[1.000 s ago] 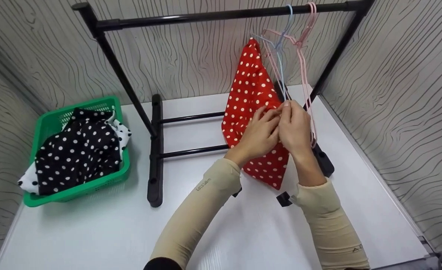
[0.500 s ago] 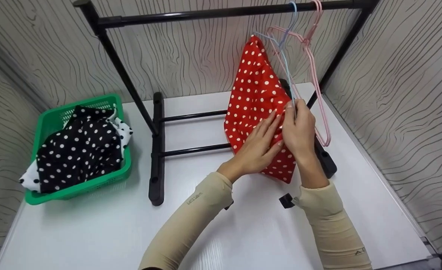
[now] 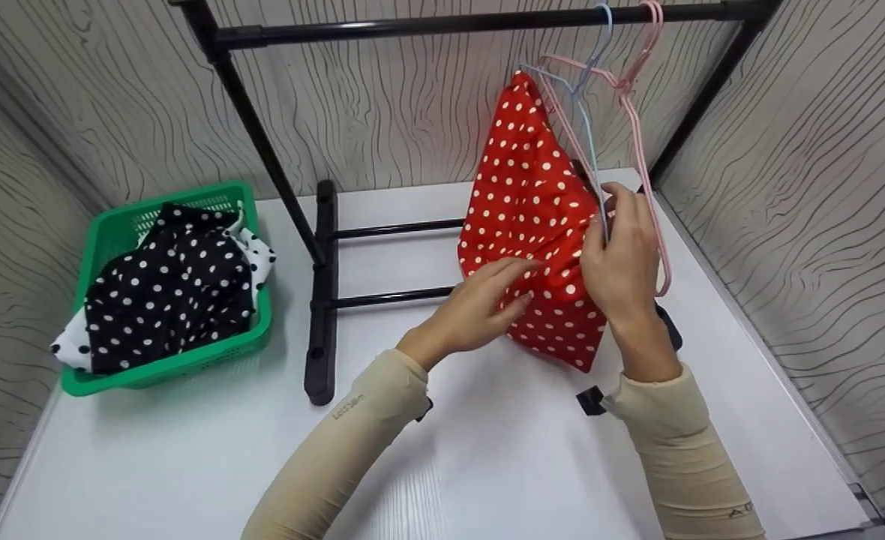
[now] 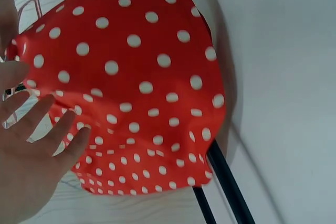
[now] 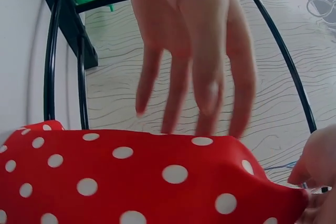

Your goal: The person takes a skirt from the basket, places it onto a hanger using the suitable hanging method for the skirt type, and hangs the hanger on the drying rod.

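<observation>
A red cloth with white dots (image 3: pixel 532 202) hangs by one corner from the far end of a blue hanger (image 3: pixel 591 142). My right hand (image 3: pixel 626 259) grips the near end of that hanger together with the cloth's edge, thumb in front and fingers curled behind. In the right wrist view its fingertips pinch the corner of the cloth (image 5: pixel 173 177). My left hand (image 3: pixel 480 304) is beside the lower part of the cloth, fingers spread and holding nothing. The left wrist view shows its fingers (image 4: pixel 44 116) in front of the cloth's folds.
Pink hangers (image 3: pixel 637 139) hang beside the blue one on the black rack's top bar (image 3: pixel 412 28). The rack's left foot (image 3: pixel 324 300) stands on the white table. At the left, a green basket (image 3: pixel 187 362) holds a black dotted cloth (image 3: pixel 165 292) and a white dotted one (image 3: pixel 73 343).
My left hand has drawn back to the left, off the cloth's edge near my right hand. My right hand still grips the hanger and cloth, now slightly farther right in view.
</observation>
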### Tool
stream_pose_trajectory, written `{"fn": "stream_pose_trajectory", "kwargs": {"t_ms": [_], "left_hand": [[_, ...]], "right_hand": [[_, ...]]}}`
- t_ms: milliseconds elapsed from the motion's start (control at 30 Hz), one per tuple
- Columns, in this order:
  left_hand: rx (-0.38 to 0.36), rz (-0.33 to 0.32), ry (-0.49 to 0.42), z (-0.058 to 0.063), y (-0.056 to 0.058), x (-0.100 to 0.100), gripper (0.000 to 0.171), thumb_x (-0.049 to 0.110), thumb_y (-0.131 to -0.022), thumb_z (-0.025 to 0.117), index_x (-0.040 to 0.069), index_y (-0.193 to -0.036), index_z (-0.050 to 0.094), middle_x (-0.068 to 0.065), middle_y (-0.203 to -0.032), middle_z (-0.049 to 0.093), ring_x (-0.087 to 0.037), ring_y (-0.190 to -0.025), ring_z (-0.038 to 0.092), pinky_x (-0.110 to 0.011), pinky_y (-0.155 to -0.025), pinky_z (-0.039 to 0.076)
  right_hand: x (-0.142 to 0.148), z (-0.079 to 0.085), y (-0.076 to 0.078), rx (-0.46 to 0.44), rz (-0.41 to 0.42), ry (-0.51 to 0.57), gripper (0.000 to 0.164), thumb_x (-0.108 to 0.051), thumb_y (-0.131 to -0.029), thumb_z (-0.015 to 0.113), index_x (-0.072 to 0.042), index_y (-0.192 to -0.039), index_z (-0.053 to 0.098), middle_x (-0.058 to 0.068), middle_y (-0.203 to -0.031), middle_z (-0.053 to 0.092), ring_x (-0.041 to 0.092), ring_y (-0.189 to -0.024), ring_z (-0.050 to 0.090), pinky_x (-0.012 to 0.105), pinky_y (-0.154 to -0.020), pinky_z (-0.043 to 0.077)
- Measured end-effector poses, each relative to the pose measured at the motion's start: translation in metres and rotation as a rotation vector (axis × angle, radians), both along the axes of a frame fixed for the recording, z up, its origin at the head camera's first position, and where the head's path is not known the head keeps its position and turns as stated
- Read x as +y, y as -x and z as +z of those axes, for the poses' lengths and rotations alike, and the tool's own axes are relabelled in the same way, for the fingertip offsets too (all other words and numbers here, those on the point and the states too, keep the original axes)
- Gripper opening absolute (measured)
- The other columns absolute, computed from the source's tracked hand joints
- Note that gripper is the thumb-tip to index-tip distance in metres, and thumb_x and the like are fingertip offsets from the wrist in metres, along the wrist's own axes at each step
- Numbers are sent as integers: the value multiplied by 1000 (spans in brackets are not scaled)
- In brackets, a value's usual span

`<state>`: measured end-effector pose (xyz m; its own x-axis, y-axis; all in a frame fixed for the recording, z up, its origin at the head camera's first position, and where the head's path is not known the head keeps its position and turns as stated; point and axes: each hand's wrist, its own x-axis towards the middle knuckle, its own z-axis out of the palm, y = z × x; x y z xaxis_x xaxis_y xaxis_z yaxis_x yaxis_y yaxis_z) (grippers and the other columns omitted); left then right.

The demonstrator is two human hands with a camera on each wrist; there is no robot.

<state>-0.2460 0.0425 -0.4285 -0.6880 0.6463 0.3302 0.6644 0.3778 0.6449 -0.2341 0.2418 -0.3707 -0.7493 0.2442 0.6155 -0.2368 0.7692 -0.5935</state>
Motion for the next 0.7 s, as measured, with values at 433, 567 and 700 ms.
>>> {"fn": "stream_pose_trajectory", "kwargs": {"t_ms": [433, 567, 700], "left_hand": [[209, 258, 90, 2, -10, -128, 31, 16, -102, 63, 12, -132, 64, -4, -130, 67, -22, -124, 60, -41, -103, 50], [221, 361, 100, 0, -17, -169, 30, 12, -99, 65, 9, -129, 66, -7, -126, 68, -26, -119, 62, -45, -99, 51], [182, 458, 127, -2, -24, -202, 31, 12, -99, 66, 9, -130, 66, -8, -127, 66, -29, -119, 61, -48, -101, 49]], "right_hand": [[-42, 12, -21, 57, 139, -167, 29, -9, -97, 64, 2, -124, 66, 20, -127, 54, 32, -112, 57, 50, -91, 52], [-66, 8, -18, -32, 264, -225, 33, -14, -97, 67, -2, -128, 65, 15, -131, 55, 30, -121, 56, 49, -104, 49], [-93, 3, -8, -106, 354, -303, 38, -18, -96, 69, -7, -132, 64, 11, -136, 54, 28, -123, 55, 48, -104, 50]]}}
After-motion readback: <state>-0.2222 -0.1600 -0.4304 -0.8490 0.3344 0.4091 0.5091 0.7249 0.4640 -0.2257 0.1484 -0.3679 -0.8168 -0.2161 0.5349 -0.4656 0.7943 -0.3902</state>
